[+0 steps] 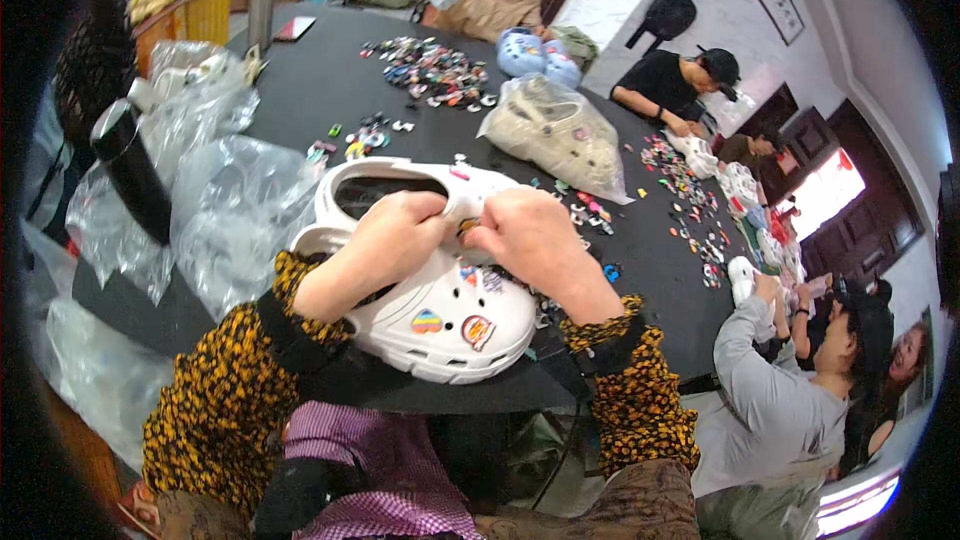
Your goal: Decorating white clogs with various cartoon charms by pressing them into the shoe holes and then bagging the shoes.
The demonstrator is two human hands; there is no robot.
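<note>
Two white clogs lie together at the near table edge. The nearer clog has its toe toward me and carries several charms, among them a rainbow heart and a round orange charm. Behind it is the farther clog, with a small pink charm on it. My left hand is closed on the clogs' upper, fingers curled in. Close beside it, my right hand is closed in a pinch over the clog. A small brownish-orange bit shows between the hands; my fingers hide most of it.
Loose charms lie in heaps on the black table. Beyond the clogs sits a bagged beige clog, with blue clogs behind. Clear plastic bags and a black bottle stand left. Other people work around the table.
</note>
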